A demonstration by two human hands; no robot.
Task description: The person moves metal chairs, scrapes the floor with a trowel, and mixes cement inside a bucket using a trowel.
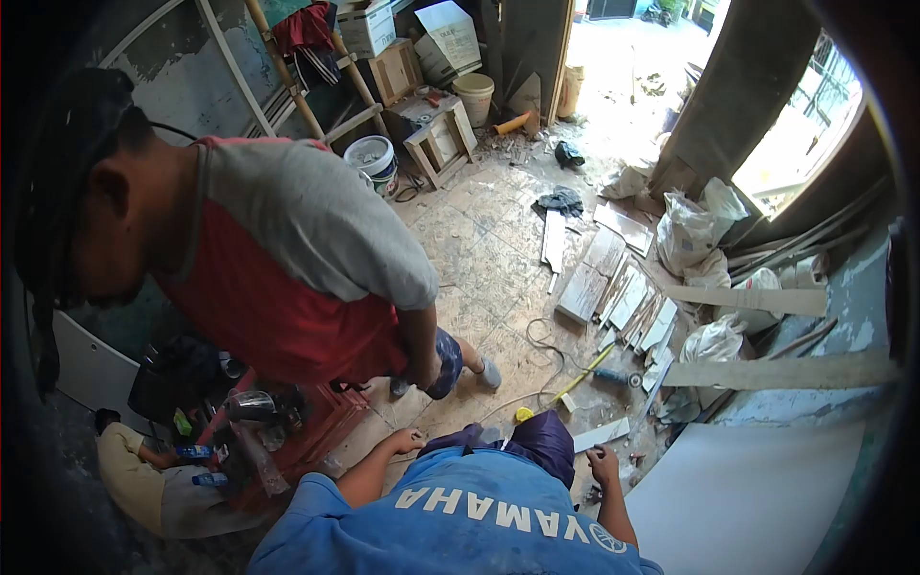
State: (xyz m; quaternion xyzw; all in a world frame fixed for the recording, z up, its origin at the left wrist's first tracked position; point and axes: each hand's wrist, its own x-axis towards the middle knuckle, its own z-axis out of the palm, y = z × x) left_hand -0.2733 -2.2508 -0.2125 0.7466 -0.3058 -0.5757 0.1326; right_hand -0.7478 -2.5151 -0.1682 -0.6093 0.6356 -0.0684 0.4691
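My left hand (pixel 406 441) is beside the left edge of my purple shorts (pixel 542 441), its fingers curled. Whether anything is inside them is too small to make out. On the other side, my right hand (pixel 604 466) hangs near a pale strip of board (pixel 602 434) on the floor. Its fingers are bent inward, and what they may hold is hidden. My blue shirt (pixel 460 508) with white lettering fills the bottom of the view. A yellow tape measure (pixel 524 414) lies on the floor between my hands, and an angle grinder (pixel 613 378) with its cord is farther right.
Another person in a red and grey shirt (pixel 287 249) stands at the left, and one in a yellow shirt (pixel 134 470) sits lower down. Broken tiles (pixel 628 297) lie at the right. Buckets (pixel 474 94) and boxes stand at the back. White bags (pixel 700 225) sit near the doorway.
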